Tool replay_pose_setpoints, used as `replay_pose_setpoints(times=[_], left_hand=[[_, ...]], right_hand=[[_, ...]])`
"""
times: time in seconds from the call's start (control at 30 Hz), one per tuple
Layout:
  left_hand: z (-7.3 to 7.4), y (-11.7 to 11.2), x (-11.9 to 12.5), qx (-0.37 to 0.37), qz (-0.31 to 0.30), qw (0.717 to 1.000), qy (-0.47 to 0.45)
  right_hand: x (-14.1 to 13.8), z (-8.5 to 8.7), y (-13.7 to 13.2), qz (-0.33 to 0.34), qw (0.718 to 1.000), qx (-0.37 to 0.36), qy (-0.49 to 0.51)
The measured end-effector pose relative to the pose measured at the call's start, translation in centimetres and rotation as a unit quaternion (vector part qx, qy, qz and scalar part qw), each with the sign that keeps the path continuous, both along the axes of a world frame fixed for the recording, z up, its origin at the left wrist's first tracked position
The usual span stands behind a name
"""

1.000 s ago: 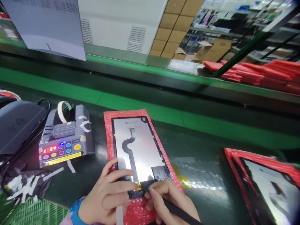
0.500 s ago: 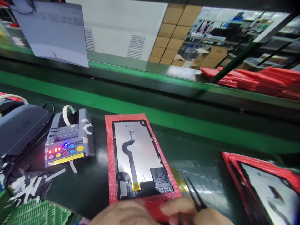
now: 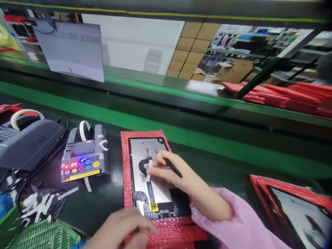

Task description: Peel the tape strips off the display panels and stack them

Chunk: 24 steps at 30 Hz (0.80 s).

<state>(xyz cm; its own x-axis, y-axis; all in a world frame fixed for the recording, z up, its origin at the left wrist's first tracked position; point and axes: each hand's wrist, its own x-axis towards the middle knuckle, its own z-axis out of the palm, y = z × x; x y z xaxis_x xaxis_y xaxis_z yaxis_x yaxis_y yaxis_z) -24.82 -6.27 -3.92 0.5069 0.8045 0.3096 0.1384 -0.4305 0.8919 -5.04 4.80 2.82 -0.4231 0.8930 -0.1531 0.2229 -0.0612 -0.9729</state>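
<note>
A tablet display panel [image 3: 159, 192] lies back side up on a red bubble-wrap sheet [image 3: 126, 173] on the dark green bench. A black flex cable runs down its middle. My right hand [image 3: 169, 171] reaches over the panel, gripping black tweezers [image 3: 173, 168] and pressing a small strip of pale tape [image 3: 148, 174] onto the flex cable with its fingertips. My left hand [image 3: 121, 230] rests at the near edge of the bubble wrap, blurred, with its fingers loosely curled.
A grey tape dispenser [image 3: 84, 157] with lit red digits stands left of the panel. Further left are a dark grey device [image 3: 28, 143], cut tape strips and a green basket [image 3: 44, 238]. Another panel on red wrap [image 3: 293, 207] lies right. A conveyor runs behind.
My right hand has moved from the near edge up to the middle of the panel, now with a tape strip on the flex cable. The view has shifted slightly.
</note>
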Motion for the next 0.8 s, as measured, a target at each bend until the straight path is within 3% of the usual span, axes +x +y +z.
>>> replay_pose_setpoints(times=[0.1, 0.2, 0.37, 0.5, 0.67, 0.73, 0.8], left_hand=[[0.8, 1.5, -0.5, 0.061, 0.15, 0.985, 0.056], [0.1, 3.0, -0.2, 0.116, 0.216, 0.961, 0.129], [-1.3, 4.1, 0.5, 0.135, 0.222, 0.927, 0.27], [-1.3, 4.2, 0.5, 0.164, 0.22, 0.912, 0.305], [-2.5, 3.2, 0.6, 0.106, 0.247, 0.937, 0.224], [-3.7, 2.6, 0.9, 0.032, 0.308, 0.942, 0.132], [-4.8, 2.2, 1.4, -0.078, 0.365, 0.928, -0.001]], right_hand=[[-0.7, -2.8, 2.0, 0.038, 0.999, 0.017, 0.004], [-0.8, -4.4, 2.7, 0.048, 0.998, 0.044, 0.005], [-0.9, -5.3, 2.9, 0.038, 0.997, 0.047, -0.042], [-2.1, -5.7, 3.7, 0.021, 0.998, 0.032, -0.04], [-1.9, -5.0, 6.4, -0.101, 0.992, 0.011, -0.079], [-0.2, -4.3, 7.4, -0.137, 0.986, -0.007, -0.092], [2.2, -3.9, 7.5, -0.171, 0.979, -0.035, -0.104]])
